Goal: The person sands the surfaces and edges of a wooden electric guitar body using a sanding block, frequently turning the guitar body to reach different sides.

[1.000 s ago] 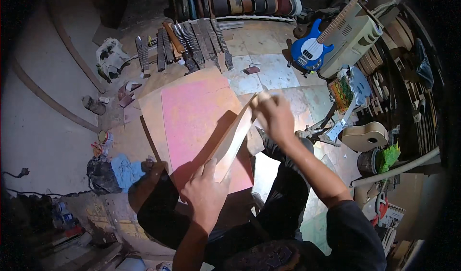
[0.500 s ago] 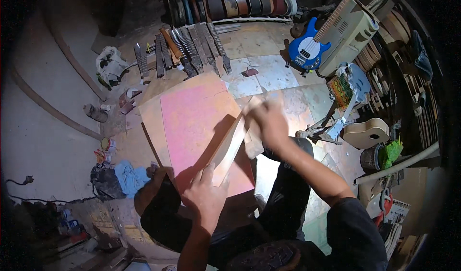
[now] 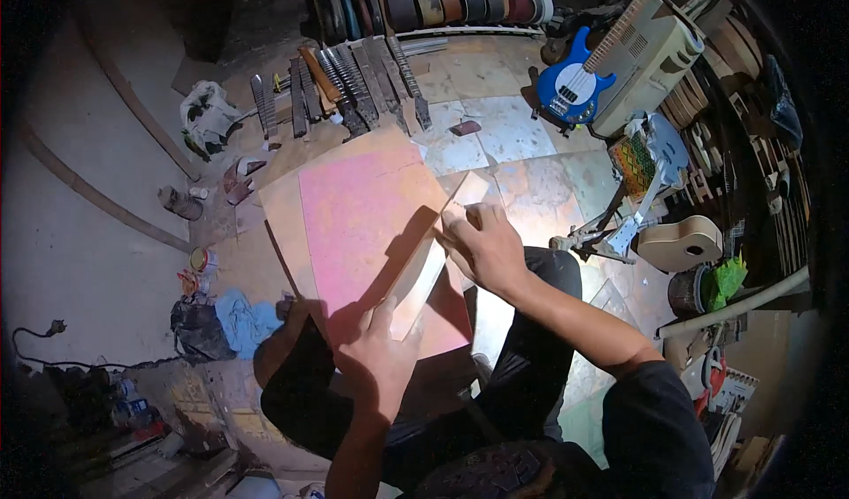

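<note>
A long pale wooden piece point(image 3: 424, 280), shaped like a guitar neck blank, stands on its edge, slanting away to the right over a pink-topped board point(image 3: 354, 207). My left hand point(image 3: 380, 353) grips its near end, thumb on one side and fingers on the other. Farther up, my right hand point(image 3: 486, 244) is closed over the piece near its far end. Under those fingers a bit of pale sheet, looking like sandpaper point(image 3: 454, 210), shows; most of it is hidden by the hand.
Several fretted guitar necks point(image 3: 354, 83) lie beyond the board. A blue bass guitar point(image 3: 575, 83) leans at the far right, with an unfinished guitar body point(image 3: 679, 241) nearer. Guitar bodies point(image 3: 442, 0) line the back. A blue cloth point(image 3: 243, 322) lies at left.
My right hand has slid nearer along the wooden piece, uncovering its far end. The loose sheet that hung below that hand no longer shows. My left hand keeps its hold.
</note>
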The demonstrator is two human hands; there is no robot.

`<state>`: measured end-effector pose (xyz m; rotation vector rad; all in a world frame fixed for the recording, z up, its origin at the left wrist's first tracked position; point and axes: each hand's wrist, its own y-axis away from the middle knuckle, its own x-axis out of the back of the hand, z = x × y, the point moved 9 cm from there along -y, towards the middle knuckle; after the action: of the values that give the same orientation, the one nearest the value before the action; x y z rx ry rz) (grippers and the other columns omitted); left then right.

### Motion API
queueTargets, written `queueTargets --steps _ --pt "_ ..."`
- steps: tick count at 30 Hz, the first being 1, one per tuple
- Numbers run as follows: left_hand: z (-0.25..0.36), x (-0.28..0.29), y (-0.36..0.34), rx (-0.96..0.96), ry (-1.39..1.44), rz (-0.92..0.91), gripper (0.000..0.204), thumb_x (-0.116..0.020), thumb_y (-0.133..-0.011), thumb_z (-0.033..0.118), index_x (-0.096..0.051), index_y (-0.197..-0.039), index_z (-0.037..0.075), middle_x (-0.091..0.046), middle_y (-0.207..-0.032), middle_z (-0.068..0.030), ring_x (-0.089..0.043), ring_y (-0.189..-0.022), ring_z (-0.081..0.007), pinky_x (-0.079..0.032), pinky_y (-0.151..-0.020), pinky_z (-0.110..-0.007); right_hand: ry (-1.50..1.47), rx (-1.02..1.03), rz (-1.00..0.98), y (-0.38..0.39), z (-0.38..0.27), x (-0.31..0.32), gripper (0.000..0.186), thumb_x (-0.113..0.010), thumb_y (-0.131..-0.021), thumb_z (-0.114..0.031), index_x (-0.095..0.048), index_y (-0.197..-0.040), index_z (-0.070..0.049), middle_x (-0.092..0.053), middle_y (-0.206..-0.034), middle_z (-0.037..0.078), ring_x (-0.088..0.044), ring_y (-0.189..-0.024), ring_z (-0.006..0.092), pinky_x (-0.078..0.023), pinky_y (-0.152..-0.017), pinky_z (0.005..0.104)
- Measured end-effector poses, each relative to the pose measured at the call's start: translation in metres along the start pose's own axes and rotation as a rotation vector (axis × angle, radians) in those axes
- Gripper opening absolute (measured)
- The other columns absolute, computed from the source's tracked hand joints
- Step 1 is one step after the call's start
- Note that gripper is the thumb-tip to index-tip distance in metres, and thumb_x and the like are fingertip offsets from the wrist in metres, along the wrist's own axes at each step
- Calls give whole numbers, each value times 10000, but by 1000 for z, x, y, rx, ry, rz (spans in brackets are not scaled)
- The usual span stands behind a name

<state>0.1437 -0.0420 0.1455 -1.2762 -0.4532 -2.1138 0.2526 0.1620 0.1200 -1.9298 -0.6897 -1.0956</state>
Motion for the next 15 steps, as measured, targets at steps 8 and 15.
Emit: queueTargets --steps 8,15 --pt "-5 -2 1 -14 36 15 473 -836 -818 371 -744 -1201 111 -765 -1094 -122 -756 -953 -333 -607 -835 -440 -125 -72 -3 8 -8 7 275 -781 -903 -242 -719 -1139 -116 -627 -1095 208 -618 -996 397 -531 -789 470" --pt "-1 4 -3 -80 30 63 412 -835 -838 346 -756 -1163 106 -773 -1057 -116 -762 -916 -317 -616 -791 -420 -418 -143 -75 26 -26 -1 368 -752 -909 -279 -699 -1211 -76 -619 -1071 190 -603 -1011 401 -515 -844 497"
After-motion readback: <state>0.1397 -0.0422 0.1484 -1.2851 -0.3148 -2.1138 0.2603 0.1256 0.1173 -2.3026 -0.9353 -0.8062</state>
